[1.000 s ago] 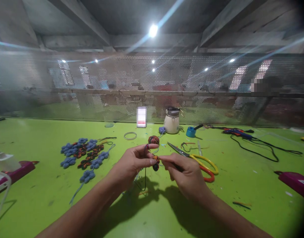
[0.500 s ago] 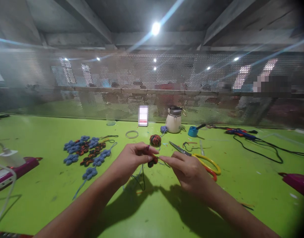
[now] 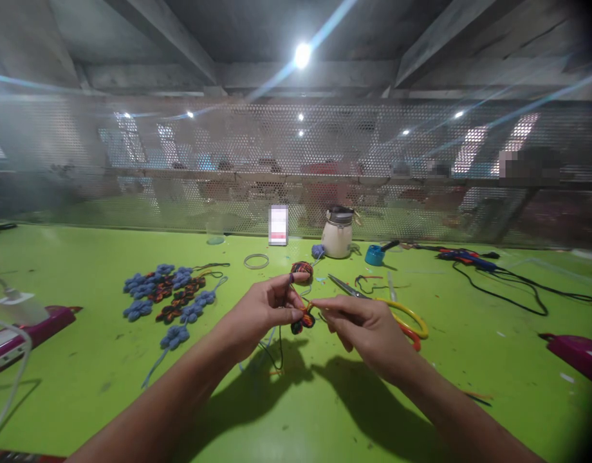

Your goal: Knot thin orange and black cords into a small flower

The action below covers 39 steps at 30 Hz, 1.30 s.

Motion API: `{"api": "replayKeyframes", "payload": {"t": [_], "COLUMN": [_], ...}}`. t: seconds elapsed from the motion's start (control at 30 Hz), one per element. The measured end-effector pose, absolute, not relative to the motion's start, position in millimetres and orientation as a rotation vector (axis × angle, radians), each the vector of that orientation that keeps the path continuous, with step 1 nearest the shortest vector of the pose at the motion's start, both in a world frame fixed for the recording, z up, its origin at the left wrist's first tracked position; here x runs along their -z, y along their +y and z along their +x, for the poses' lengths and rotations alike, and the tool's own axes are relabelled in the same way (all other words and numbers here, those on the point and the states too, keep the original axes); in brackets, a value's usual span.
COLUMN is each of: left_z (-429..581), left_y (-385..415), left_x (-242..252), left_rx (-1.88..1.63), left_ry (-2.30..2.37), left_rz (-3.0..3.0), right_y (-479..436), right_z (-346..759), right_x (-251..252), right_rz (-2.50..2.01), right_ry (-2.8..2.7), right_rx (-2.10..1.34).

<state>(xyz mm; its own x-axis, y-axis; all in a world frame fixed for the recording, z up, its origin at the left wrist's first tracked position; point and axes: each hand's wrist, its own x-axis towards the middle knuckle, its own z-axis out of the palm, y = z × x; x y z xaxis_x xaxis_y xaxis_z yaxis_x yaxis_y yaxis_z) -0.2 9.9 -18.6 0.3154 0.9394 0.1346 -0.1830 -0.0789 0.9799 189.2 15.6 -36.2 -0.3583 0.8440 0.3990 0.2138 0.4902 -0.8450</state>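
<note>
Between the thumb and fingers of my left hand (image 3: 261, 312) is a small crocheted piece (image 3: 304, 321) in black, red and orange yarn. Yarn runs around the raised left index finger. My right hand (image 3: 368, 325) is closed in a pinch on a slim crochet hook, mostly covered by the fingers, its end at the top of the piece. Just beyond the left fingertips lies a ball of the same dark multicoloured yarn (image 3: 302, 269), partly hidden. Scissors (image 3: 405, 316) with yellow and orange handles lie beside and behind my right hand.
Crocheted flowers (image 3: 173, 292) in blue and dark yarn lie left. Farther back are a bangle-like ring (image 3: 256, 261), a lit phone (image 3: 278, 225), a pale jar (image 3: 338, 238) and a blue pot (image 3: 374, 255). Power strips (image 3: 30, 337) sit at both sides; a corded blue tool (image 3: 464, 258) lies right.
My left index finger has lifted, drawing the yarn up. The crocheted piece has turned and shifted slightly right and down, showing more orange. My right fingers have tilted and the pinch has changed.
</note>
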Motion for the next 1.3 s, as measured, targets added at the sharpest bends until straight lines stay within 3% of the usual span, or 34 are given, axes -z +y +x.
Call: {"api": "replayKeyframes", "payload": {"t": [0.17,0.5,0.6,0.77,1.03,1.3], "left_z": [2,5,7,14,15,8], "left_y": [7,11,9,2,6,2], "left_x": [17,25,28,35,28,20], "left_rx": [-1.114,-1.125,-1.088,-1.347,-1.344,-1.239], "left_ry": [0.796,0.884,1.051,1.232,0.881,0.780], "left_rz": [1.346,1.417,1.642,2.192,1.185,0.986], "right_y": [18,15,17,16,5,5], "right_z": [187,186,184,176,167,171], "right_x": [39,37,39,44,45,48], "right_rz": [-0.945,-0.969,-1.002,-0.967,-0.774,-0.757], "right_ry": [-1.688,-1.719,-1.709,-1.413,-1.179,-1.437], "right_rx": [-1.094,-1.111,-1.143,-1.440,-1.448,-1.140]}}
